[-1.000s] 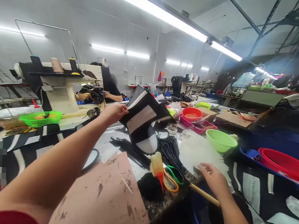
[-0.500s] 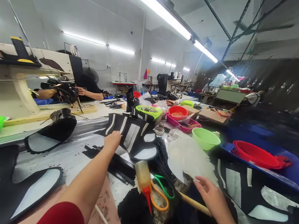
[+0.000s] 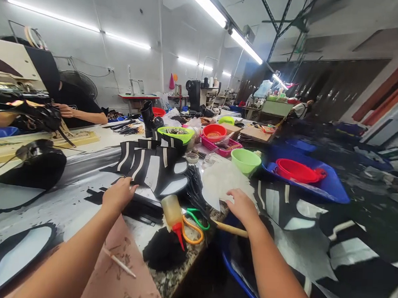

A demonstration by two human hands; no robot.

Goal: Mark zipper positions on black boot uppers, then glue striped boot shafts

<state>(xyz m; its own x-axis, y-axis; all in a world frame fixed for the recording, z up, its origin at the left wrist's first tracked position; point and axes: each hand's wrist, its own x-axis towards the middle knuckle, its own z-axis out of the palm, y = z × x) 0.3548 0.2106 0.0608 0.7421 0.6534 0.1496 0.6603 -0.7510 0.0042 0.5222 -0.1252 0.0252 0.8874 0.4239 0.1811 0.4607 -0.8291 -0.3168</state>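
My left hand (image 3: 118, 194) hovers low over a flat stack of black strips (image 3: 140, 205), fingers loosely apart and holding nothing. Just beyond its fingertips lies a pile of black-and-white striped pieces (image 3: 152, 164). My right hand (image 3: 241, 204) rests on the near edge of a stack of thin white translucent sheets (image 3: 217, 178), fingers lying on top. Between my hands are a glue bottle with a red nozzle (image 3: 172, 213), scissors with green and orange handles (image 3: 195, 223) and a wooden handle (image 3: 230, 229).
A pink board (image 3: 114, 268) lies near my left arm. Behind are a green bowl (image 3: 245, 160), a red bowl (image 3: 295, 170) in a blue tray (image 3: 332, 190) and a pink basket (image 3: 222, 146). A co-worker (image 3: 75, 110) sits at a sewing machine at far left.
My left hand lowered the black-and-white piece onto the pile, let go and drew back over the black strips. My right hand slid up onto the white sheets. The view swung right.
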